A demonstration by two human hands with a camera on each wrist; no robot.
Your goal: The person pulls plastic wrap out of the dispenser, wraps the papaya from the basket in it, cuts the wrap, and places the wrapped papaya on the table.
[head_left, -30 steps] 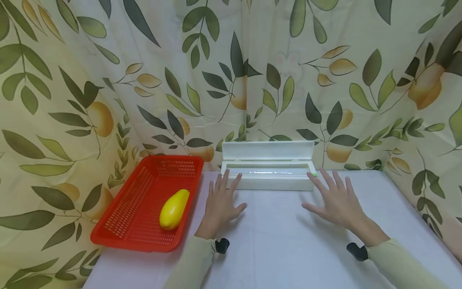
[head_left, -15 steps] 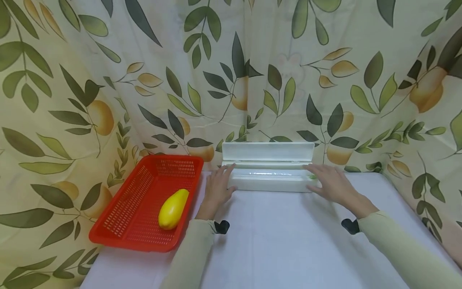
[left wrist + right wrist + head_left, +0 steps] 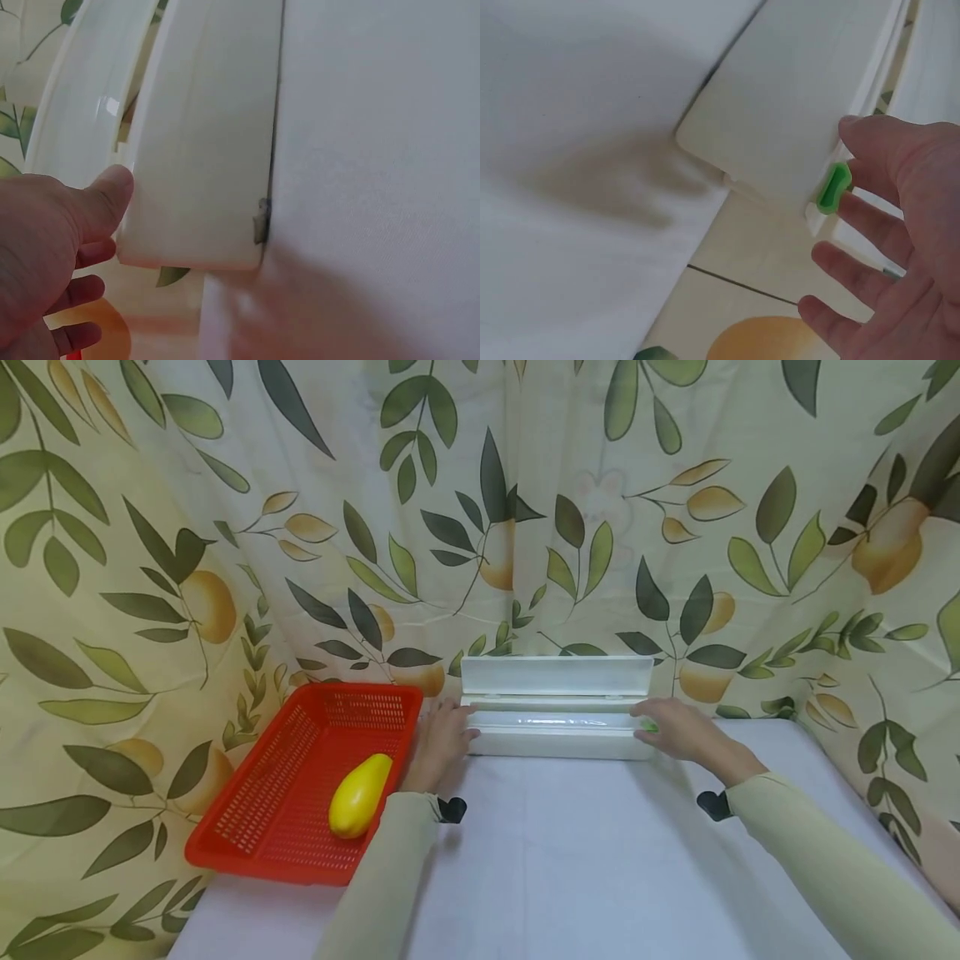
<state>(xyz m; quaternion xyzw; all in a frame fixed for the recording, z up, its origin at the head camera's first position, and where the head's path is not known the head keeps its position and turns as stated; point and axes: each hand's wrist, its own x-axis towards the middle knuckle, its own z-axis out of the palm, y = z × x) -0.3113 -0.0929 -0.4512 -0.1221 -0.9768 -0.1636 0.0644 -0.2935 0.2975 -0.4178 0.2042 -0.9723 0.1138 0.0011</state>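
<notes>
A long white cling film dispenser lies at the back of the table, its lid raised. A shiny roll of film shows inside. My left hand grips the dispenser's left end, with its thumb at the top edge of the front wall and the index finger mostly hidden in the left wrist view. At the other end my right hand pinches the dispenser between thumb and index finger. Beside those fingers sits a green slider. The remaining right fingers spread loosely past the end.
To the left, a red plastic basket holds a yellow papaya-shaped fruit; my left forearm overlaps its right edge. A leaf-patterned curtain hangs right behind the dispenser. White cloth covers the table.
Both hands have moved forward from hovering open in front of the dispenser to its two ends. Their fingers have closed in on it. The dispenser, basket and fruit stay in place.
</notes>
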